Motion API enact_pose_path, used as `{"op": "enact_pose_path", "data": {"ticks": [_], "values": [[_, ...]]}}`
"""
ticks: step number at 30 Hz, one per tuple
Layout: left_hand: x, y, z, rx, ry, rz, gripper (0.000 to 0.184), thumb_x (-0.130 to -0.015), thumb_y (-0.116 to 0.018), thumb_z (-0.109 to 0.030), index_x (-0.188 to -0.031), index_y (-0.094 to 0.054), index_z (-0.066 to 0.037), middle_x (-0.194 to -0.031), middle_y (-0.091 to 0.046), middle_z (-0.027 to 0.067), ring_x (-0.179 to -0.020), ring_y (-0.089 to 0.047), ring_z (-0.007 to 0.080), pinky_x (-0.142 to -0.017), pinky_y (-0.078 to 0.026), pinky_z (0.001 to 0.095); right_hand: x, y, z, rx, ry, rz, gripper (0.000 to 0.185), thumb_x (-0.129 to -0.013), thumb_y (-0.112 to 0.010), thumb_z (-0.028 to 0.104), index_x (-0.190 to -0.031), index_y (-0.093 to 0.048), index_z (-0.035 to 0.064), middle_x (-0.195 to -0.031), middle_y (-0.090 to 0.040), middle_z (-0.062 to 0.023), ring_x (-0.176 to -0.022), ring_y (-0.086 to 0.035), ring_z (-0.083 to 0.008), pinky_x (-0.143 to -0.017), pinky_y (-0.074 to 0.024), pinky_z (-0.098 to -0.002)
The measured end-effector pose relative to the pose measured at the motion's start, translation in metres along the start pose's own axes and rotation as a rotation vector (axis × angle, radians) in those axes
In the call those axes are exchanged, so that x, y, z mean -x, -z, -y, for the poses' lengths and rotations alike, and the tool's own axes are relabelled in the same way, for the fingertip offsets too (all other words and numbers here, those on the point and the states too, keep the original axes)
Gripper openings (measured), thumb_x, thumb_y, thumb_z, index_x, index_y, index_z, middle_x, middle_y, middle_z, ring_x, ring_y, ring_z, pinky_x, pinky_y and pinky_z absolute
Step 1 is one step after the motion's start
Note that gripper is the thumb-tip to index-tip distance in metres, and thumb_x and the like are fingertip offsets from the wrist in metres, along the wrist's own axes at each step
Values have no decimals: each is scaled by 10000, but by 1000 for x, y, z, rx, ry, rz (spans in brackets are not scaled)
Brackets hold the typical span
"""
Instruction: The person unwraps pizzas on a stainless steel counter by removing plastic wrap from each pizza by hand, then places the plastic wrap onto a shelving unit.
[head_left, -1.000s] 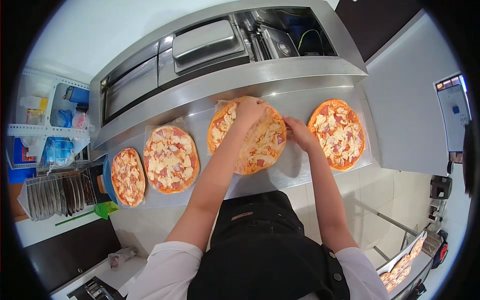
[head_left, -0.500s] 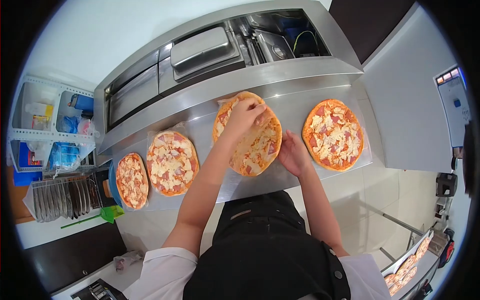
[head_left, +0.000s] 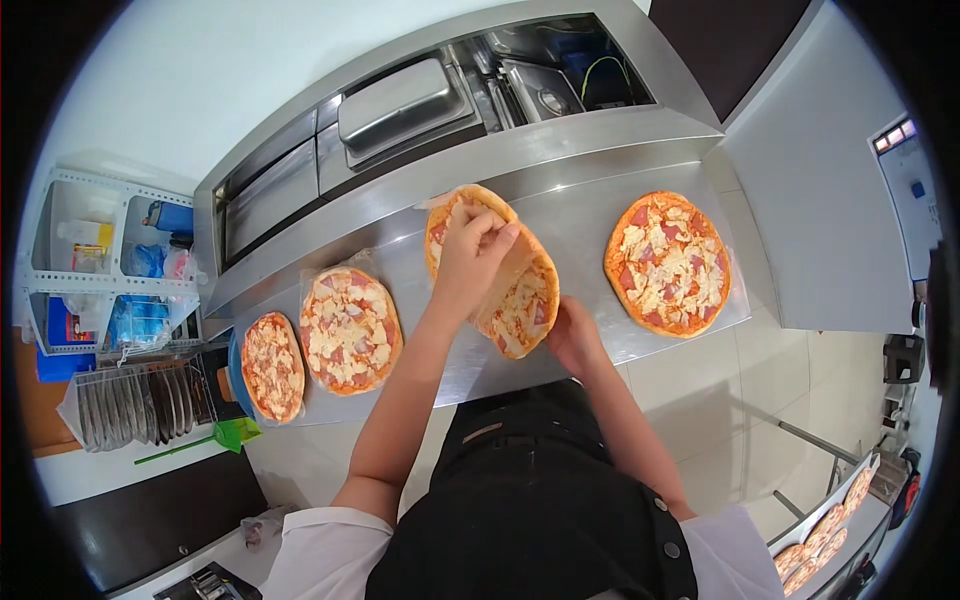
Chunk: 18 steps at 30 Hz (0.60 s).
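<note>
In the head view, a pizza [head_left: 527,318] with cheese and ham pieces is in front of me on the steel counter [head_left: 590,235], its right side tilted up. Clear plastic film [head_left: 497,292] covers part of its top. My left hand [head_left: 470,255] is closed above the pizza, its fingers pinching the film. At the lower right edge my right hand [head_left: 577,338] grips the pizza, with its fingertips hidden behind the crust. To the right lies another pizza [head_left: 668,264]. Two more, one wrapped pizza [head_left: 350,330] and a smaller-looking pizza [head_left: 272,367], lie at the left.
Behind the counter is a recessed steel well with an upturned steel pan [head_left: 405,105]. White shelves [head_left: 110,270] with bags and bottles stand left, above a rack of trays [head_left: 140,405]. Several pizzas [head_left: 825,535] lie on a table at the lower right.
My right hand has moved left and in under the pizza's edge, and that side is now tilted up more. My left hand has shifted slightly left and down with the film.
</note>
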<state>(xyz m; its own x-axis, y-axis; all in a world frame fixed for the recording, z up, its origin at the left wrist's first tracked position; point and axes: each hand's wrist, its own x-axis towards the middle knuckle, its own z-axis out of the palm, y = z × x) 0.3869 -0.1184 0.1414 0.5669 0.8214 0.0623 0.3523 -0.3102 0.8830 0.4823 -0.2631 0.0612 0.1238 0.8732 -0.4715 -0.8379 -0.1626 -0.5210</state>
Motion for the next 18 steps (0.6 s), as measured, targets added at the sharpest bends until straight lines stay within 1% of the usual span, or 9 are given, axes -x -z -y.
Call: {"op": "enact_pose_path", "data": {"ticks": [1, 5, 6, 10, 11, 15, 16, 18], "values": [[0, 1, -1, -2, 2, 2, 128, -865, -544, -125, -776, -550, -34, -971, -566, 91, -883, -517, 142, -763, -417, 251, 0, 1, -2, -3, -2, -1, 389, -896, -403, 262, -1163, -500, -4, -1106, -565, -134, -1005, -533, -211, -880, -408, -334], [-12, 19, -3, -401, -557, -29, 97, -841, -527, -112, -781, -560, -43, -1094, -530, 53, -1010, -455, 182, -866, -374, 312, -11, 3, -8, -105, -11, 121, 393, -908, -397, 261, -1181, -490, -7, -1130, -558, -142, -997, -539, -214, -871, -415, -322], [-15, 23, -4, -404, -558, -26, 97, -841, -527, -112, -781, -560, -43, -1094, -530, 53, -1010, -455, 182, -866, -374, 312, -10, -3, -6, -109, -10, 122, 393, -908, -397, 261, -1181, -490, -7, -1130, -558, -142, -997, -539, -214, -871, -415, -322], [-23, 36, -7, -463, -577, 235, 106, -820, -511, -105, -748, -562, -46, -1073, -548, 10, -1014, -434, 214, -911, -339, 347, 2, -30, 7, -56, 50, 226, 385, -915, -402, 264, -1162, -500, -15, -1101, -561, -121, -987, -536, -209, -876, -395, -281], [-24, 38, -8, -464, -576, 236, 106, -820, -511, -105, -748, -562, -46, -1073, -548, 10, -1014, -434, 214, -911, -339, 347, 2, -33, 5, -57, 50, 226, 385, -915, -402, 264, -1162, -500, -15, -1101, -561, -121, -987, -536, -209, -876, -395, -281], [-28, 40, -10, -593, -595, 354, 101, -795, -538, -122, -749, -584, -45, -1042, -556, 3, -935, -475, 207, -879, -366, 332, 5, -38, -2, 533, 315, 94, 338, -940, -420, 261, -1110, -519, -13, -912, -590, -105, -802, -543, -152, -734, -430, -249], [-29, 39, -11, -593, -595, 356, 101, -795, -538, -122, -749, -584, -45, -1042, -556, 3, -935, -475, 207, -879, -366, 332, 7, -41, 1, 532, 315, 92, 338, -940, -420, 261, -1110, -519, -13, -912, -590, -105, -802, -543, -152, -734, -430, -249], [-31, 37, -14, -575, -527, 435, 108, -807, -518, -109, -747, -582, -44, -1050, -553, 7, -937, -468, 204, -853, -376, 311, 15, -50, 13, 746, 342, -34, 318, -943, -423, 268, -1074, -523, -4, -828, -583, -109, -723, -544, -171, -668, -430, -277]]}}
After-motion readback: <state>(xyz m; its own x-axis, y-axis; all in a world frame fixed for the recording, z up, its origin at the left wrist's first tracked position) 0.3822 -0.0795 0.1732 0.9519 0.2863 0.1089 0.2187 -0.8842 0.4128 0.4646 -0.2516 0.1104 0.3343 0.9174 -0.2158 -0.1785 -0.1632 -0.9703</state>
